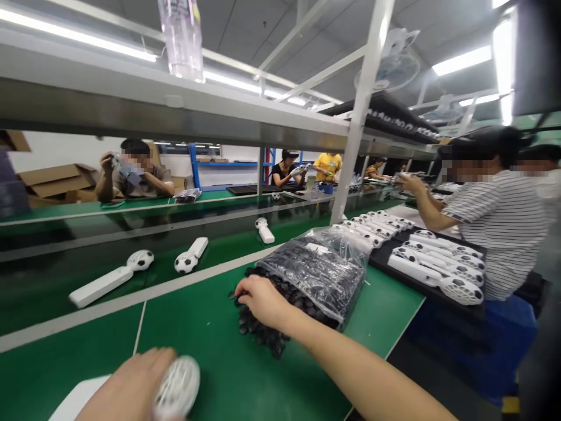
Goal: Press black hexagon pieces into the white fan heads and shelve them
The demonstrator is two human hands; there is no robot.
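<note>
Near the bottom left, my left hand is wrapped round a white device with a round, grille-like head; the view of it is slightly blurred. My right hand reaches into a pile of small black pieces, its fingers bent and pressed together at the pile's left edge. Whether a piece sits between those fingertips is too small to tell. The black pieces spill from a clear plastic bag lying on the green table.
White devices with football-patterned heads lie on the dark green belt. More fill a black tray at the right, beside a person in a striped shirt. A white post rises behind the bag. Other people sit across the belt.
</note>
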